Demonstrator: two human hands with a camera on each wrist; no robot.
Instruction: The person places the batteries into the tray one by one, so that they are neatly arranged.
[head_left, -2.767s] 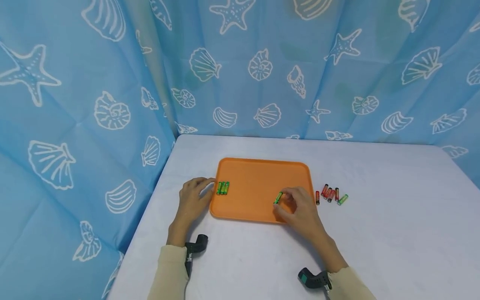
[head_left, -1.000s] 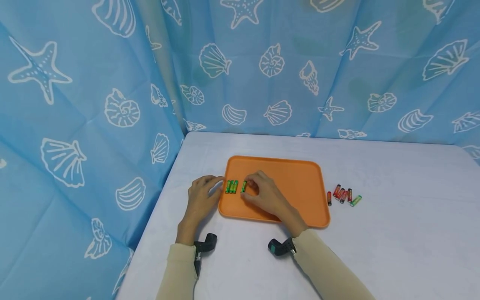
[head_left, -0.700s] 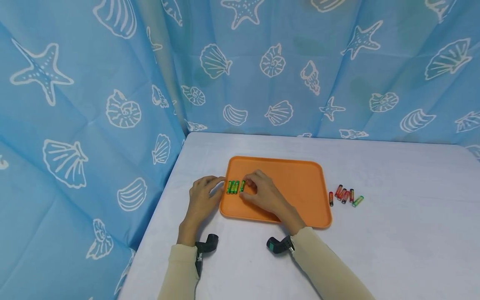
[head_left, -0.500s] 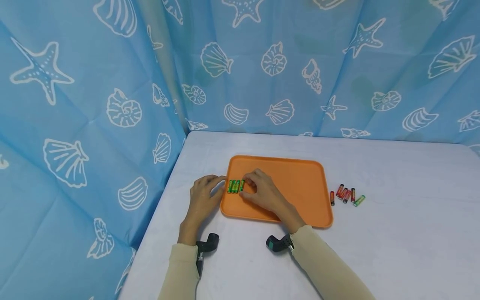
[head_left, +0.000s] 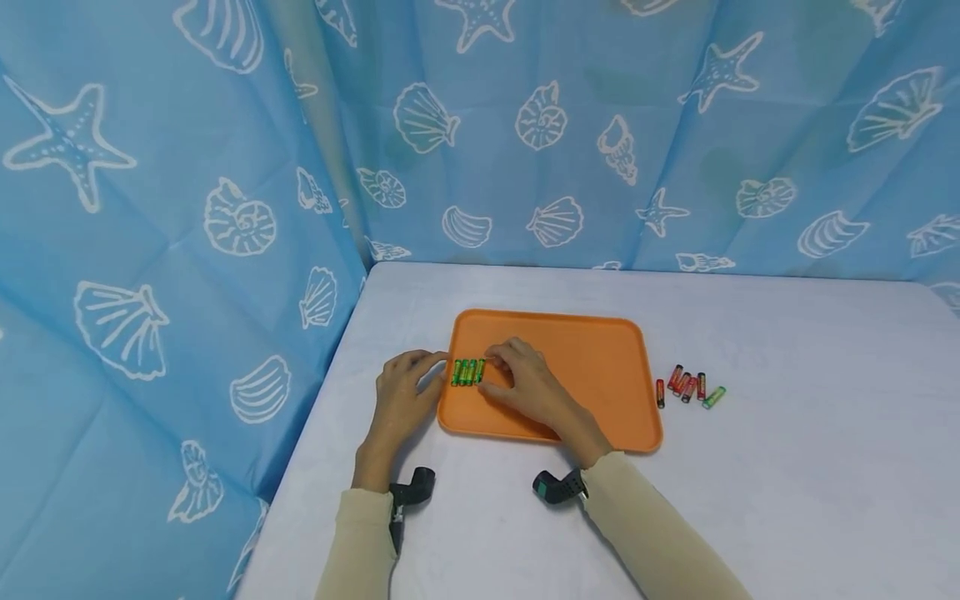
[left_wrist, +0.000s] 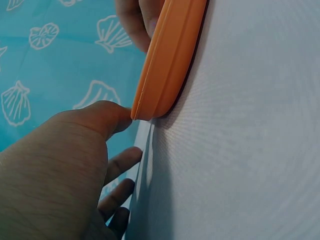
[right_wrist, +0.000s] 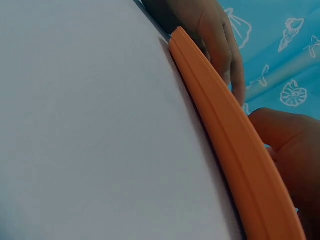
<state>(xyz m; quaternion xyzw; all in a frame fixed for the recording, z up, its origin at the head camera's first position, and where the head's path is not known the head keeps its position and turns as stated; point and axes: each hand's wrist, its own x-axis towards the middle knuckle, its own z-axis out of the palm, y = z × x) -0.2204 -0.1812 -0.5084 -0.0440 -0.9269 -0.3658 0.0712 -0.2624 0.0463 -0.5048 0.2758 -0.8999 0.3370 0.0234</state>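
Note:
On the orange tray (head_left: 577,383), several green batteries (head_left: 464,372) stand side by side in a row along the left side. My right hand (head_left: 528,387) reaches in over the tray, thumb and index finger at the two ends of the row's rightmost battery (head_left: 481,371), pinching it. My left hand (head_left: 401,396) rests at the tray's left rim, fingers relaxed and holding nothing. In the left wrist view, the thumb (left_wrist: 117,119) touches the tray's rim while the other fingers spread below. The tray wall hides the batteries in both wrist views.
To the right of the tray on the white-covered table (head_left: 795,450) lie several red-and-black batteries (head_left: 684,384) and one light green battery (head_left: 714,397). A blue curtain (head_left: 495,167) with white shell prints hangs behind and at the left.
My right hand has carried a green battery leftward across the tray, then slid it up against the row of green batteries. My left hand has stayed at the tray's left rim.

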